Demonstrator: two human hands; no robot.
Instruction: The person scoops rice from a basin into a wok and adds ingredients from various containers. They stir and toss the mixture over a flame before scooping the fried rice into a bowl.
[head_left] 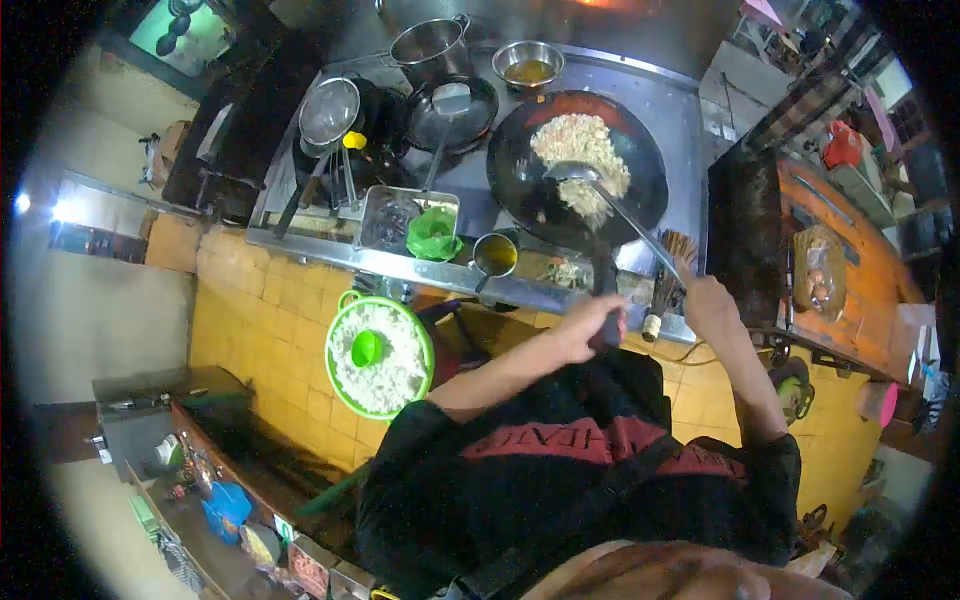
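Observation:
In the head view my left hand (588,328) is closed around the dark handle of a large black wok (510,175) on the stove. My right hand (712,305) grips the long shaft of a metal ladle (636,222), whose bowl rests in the wok at the food. Pale fried rice (582,145) with small orange bits lies across the wok's middle and right side. Nearest to my left hand on the counter edge is a small metal cup (495,254) of yellowish liquid. A brush of bundled sticks (672,270) lies just beyond my right hand.
A green-rimmed tub (431,352) of white rice with a green bowl stands below the stove. On the stove are a pot (430,52), a frying pan (425,128), a strainer (330,110), and a steel bowl (528,68). A wooden table (868,310) stands right.

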